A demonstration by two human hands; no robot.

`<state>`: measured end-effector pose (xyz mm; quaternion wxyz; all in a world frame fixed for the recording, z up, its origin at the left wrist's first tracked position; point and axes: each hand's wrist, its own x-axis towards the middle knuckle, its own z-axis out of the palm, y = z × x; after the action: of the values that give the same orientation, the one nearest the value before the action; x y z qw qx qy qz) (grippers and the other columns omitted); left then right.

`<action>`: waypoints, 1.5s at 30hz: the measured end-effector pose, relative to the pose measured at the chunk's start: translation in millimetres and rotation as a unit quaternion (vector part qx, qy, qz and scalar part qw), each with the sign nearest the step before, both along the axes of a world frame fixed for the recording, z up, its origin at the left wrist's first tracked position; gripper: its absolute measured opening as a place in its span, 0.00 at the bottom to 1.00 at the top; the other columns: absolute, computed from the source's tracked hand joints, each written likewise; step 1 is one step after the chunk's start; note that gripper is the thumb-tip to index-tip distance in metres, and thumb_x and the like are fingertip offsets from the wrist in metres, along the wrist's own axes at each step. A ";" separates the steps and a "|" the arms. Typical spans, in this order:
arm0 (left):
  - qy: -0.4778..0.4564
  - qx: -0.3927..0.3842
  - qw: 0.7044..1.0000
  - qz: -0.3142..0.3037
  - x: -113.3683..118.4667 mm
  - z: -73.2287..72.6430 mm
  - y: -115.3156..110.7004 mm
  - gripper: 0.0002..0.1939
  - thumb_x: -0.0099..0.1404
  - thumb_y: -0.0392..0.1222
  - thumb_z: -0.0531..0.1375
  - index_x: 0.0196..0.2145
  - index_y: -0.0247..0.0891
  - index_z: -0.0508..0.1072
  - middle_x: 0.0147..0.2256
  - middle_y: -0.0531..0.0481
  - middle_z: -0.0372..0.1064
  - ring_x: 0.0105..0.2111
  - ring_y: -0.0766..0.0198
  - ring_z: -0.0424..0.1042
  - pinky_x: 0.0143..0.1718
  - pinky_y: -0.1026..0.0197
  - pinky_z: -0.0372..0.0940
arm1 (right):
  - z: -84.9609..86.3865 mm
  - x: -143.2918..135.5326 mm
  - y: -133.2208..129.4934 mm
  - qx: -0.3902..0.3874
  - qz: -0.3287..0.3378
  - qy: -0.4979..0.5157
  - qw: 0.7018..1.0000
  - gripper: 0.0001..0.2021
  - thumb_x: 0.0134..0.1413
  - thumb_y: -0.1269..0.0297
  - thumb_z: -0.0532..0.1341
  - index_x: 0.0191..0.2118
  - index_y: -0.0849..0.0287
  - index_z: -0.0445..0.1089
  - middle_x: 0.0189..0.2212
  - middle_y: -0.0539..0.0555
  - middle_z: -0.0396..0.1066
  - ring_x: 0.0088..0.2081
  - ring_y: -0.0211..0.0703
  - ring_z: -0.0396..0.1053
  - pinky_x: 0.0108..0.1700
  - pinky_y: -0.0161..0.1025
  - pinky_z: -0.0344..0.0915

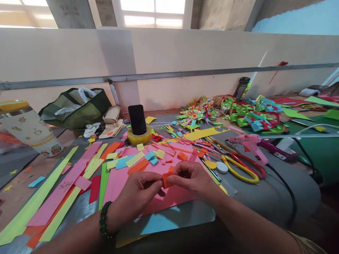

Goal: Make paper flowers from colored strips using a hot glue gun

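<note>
Between my two hands is a small orange paper piece (pixel 167 180), held above a pink paper sheet (pixel 174 197). My left hand (pixel 140 188), with a dark green bead bracelet (pixel 104 220) at the wrist, pinches its left edge. The thumb and fingers of my right hand (pixel 192 178) close on its right side. Just beyond my hands lie an orange strip (pixel 138 165), a pale yellow strip (pixel 135 159) and small blue pieces (pixel 150 155). Under the pink sheet a light blue sheet (pixel 182 217) sticks out toward me.
Long paper strips (pixel 66 180) lie on the left beside a tilted tumbler (pixel 31 130). A phone (pixel 137 119) leans in a yellow tape roll (pixel 139 137). Yellow-handled scissors (pixel 239 173) and a pink glue gun (pixel 251 144) with a black cord are at right. Folded-paper decorations (pixel 198 111) stand behind.
</note>
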<state>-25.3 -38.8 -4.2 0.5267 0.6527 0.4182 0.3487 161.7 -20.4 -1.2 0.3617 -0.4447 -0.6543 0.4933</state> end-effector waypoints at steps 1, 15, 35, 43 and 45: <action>0.004 0.005 1.000 -0.002 -0.1 -0.5 -0.1 0.13 0.63 0.44 0.57 0.29 0.36 0.77 0.27 0.49 0.73 0.29 0.61 0.73 0.32 0.62 0.68 | -0.1 0.3 0.2 -0.003 0.003 0.000 1.000 0.17 0.45 0.52 0.66 0.23 0.62 0.67 0.21 0.49 0.67 0.24 0.32 0.60 0.26 0.32 0.54; 0.062 0.049 0.997 -0.022 1.3 5.0 -2.2 0.10 0.62 0.39 0.55 0.27 0.37 0.74 0.28 0.49 0.74 0.30 0.63 0.73 0.32 0.64 0.66 | 4.4 -0.7 -2.5 0.002 0.023 0.051 0.998 0.18 0.42 0.64 0.67 0.39 0.59 0.62 0.32 0.49 0.68 0.31 0.35 0.65 0.35 0.35 0.64; 0.454 0.167 0.871 0.086 -55.7 24.3 42.1 0.11 0.61 0.45 0.53 0.29 0.40 0.72 0.30 0.49 0.72 0.31 0.60 0.68 0.28 0.60 0.55 | 2.8 29.0 38.0 0.145 -0.053 -0.260 0.953 0.17 0.51 0.62 0.60 0.46 0.60 0.65 0.37 0.54 0.70 0.35 0.40 0.68 0.35 0.37 0.64; 0.492 0.145 0.853 0.101 -55.6 3.9 51.9 0.16 0.56 0.55 0.58 0.30 0.38 0.70 0.32 0.47 0.71 0.30 0.57 0.68 0.25 0.61 0.52 | 8.7 36.8 31.8 0.287 -0.135 -0.275 0.908 0.13 0.55 0.62 0.58 0.45 0.58 0.69 0.45 0.56 0.67 0.32 0.38 0.70 0.36 0.40 0.68; 0.447 0.118 0.882 0.096 -54.6 1.1 55.8 0.13 0.55 0.52 0.59 0.27 0.39 0.69 0.28 0.49 0.70 0.28 0.60 0.66 0.24 0.62 0.51 | 12.0 38.7 27.4 0.314 -0.141 -0.250 0.905 0.11 0.56 0.62 0.58 0.44 0.58 0.69 0.43 0.56 0.67 0.32 0.39 0.69 0.35 0.39 0.68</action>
<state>-79.9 17.0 -3.1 0.1672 0.7533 0.6255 0.1154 200.4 7.0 10.8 0.3728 -0.5047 -0.7747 0.0783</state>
